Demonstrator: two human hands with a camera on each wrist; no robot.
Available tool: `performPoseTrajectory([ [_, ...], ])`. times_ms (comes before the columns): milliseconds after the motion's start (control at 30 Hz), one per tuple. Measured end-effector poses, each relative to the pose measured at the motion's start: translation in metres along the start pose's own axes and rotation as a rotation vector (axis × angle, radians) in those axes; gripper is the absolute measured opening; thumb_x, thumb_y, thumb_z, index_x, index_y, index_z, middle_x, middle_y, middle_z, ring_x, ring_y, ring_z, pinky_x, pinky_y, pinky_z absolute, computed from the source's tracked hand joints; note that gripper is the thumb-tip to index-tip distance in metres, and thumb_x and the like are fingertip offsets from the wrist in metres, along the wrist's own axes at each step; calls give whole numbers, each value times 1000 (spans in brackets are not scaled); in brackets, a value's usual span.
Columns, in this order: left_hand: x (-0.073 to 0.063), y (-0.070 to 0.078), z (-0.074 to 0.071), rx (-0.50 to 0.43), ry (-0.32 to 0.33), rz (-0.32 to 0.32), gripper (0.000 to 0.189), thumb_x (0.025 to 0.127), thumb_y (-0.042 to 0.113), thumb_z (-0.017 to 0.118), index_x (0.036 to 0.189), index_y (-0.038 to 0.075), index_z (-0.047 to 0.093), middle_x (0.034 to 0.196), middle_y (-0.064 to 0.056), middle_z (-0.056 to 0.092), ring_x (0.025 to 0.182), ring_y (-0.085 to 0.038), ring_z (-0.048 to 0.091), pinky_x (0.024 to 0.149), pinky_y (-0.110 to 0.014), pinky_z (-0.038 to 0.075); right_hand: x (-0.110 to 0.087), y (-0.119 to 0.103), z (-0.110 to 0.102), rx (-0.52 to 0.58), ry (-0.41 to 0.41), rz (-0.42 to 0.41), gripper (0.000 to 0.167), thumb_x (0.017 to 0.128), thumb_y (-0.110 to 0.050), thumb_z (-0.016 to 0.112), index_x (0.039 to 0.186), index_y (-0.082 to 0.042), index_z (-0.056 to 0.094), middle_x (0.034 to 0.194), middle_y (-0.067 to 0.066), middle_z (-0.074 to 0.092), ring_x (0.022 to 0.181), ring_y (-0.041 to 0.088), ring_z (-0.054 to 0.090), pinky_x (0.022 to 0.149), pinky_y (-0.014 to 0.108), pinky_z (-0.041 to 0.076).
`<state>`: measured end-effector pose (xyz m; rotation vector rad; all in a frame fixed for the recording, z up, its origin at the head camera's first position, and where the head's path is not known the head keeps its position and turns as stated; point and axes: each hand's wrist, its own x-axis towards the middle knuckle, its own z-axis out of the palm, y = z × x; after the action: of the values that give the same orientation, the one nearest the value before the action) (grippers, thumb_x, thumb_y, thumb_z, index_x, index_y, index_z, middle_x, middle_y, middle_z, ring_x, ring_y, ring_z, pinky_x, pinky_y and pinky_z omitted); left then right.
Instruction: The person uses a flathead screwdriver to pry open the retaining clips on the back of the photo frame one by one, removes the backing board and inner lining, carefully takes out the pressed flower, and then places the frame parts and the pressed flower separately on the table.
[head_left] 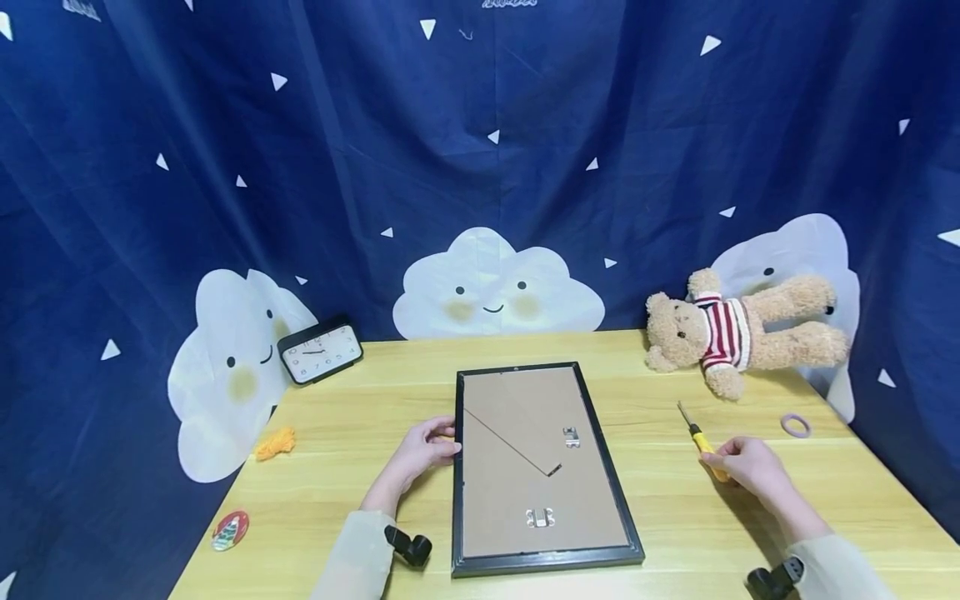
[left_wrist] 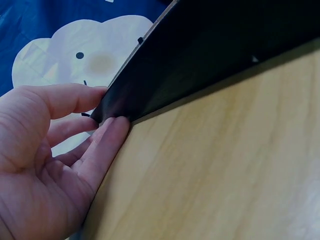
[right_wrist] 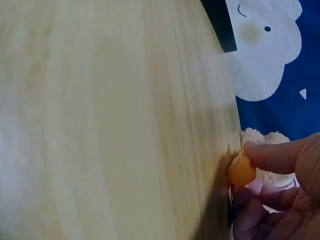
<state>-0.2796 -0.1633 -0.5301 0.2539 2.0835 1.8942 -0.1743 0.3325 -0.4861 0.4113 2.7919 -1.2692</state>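
Thumb and fingers of the right hand (head_left: 750,467) were pinched together on the yellow handle of a screwdriver (head_left: 701,437), its metal shaft pointing toward the back of the bench (head_left: 675,533). The screwdriver was to the right of a black picture frame (head_left: 525,487), well apart from it. The picture frame lay on the bench with its brown back uppermost, two metal fittings (head_left: 539,517) on it. The grip of the left hand (head_left: 422,452) stood apart, fingers loosely bent, tips touching the picture frame's left edge. Beyond the screwdriver a teddy bear (head_left: 727,333) in a striped top lay with its head to the left; a purple ring (head_left: 796,426) rested near the right hand. Along the left side were a clock (head_left: 321,352), orange yarn (head_left: 276,444) and a round badge (head_left: 230,531).
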Motion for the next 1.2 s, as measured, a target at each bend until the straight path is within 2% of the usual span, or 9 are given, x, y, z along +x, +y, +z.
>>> performPoseTrajectory([
  [133, -1, 4, 1, -13, -8, -4, 59, 81, 0, 67, 134, -7, 41, 117, -23, 49, 85, -19, 58, 78, -39, 55, -2, 5, -6, 41, 1, 57, 27, 79, -22, 69, 78, 3, 58, 61, 2, 53, 53, 15, 50, 45, 27, 46],
  [233, -2, 5, 1, -22, -7, -4, 59, 81, 0, 67, 134, -7, 40, 118, -24, 49, 86, -19, 59, 79, -40, 55, -2, 8, -9, 66, -4, 63, 28, 80, -21, 70, 79, 4, 58, 62, 3, 54, 53, 15, 51, 46, 28, 48],
  [433, -1, 1, 0, -25, 13, -16, 61, 80, 2, 69, 134, -5, 41, 116, -20, 50, 87, -19, 59, 79, -39, 55, -3, 8, -12, 67, 9, 43, 28, 80, -19, 70, 81, 6, 57, 63, 3, 55, 54, 16, 52, 46, 29, 48],
  [833, -1, -1, -1, -27, -5, -3, 61, 81, 2, 68, 135, -5, 41, 116, -20, 51, 87, -19, 60, 79, -39, 55, -5, 8, -18, 96, -7, 4, 34, 83, -16, 67, 95, 13, 53, 71, 2, 58, 58, 16, 54, 51, 30, 50],
  [933, -1, -2, -1, -31, -2, -8, 61, 81, 2, 69, 135, -4, 41, 116, -20, 51, 87, -20, 60, 80, -39, 55, -7, 2, -20, 109, 23, -37, 35, 87, -15, 63, 99, 16, 51, 73, 5, 58, 57, 15, 55, 50, 30, 52],
  [1067, -3, 0, 0, -33, -1, -10, 62, 81, 2, 69, 136, -4, 40, 117, -21, 51, 87, -19, 60, 80, -39, 54, -8, -18, -17, 96, 78, -116, 39, 91, -19, 60, 105, 17, 52, 77, 12, 60, 60, 16, 56, 51, 29, 52],
  [1133, -3, 1, 0, -35, 1, -9, 62, 81, 3, 68, 136, -4, 40, 117, -21, 51, 87, -19, 59, 80, -39, 55, -7, -31, -10, 112, 63, -136, 41, 91, -20, 60, 109, 16, 52, 82, 17, 62, 63, 18, 58, 53, 30, 53],
  [1200, -4, 2, 1, -36, 5, -6, 61, 82, 3, 69, 136, -4, 40, 117, -21, 51, 86, -19, 59, 80, -39, 55, -4, -43, 1, 167, 12, -147, 41, 91, -17, 59, 112, 17, 50, 87, 20, 63, 67, 21, 60, 57, 32, 55],
])
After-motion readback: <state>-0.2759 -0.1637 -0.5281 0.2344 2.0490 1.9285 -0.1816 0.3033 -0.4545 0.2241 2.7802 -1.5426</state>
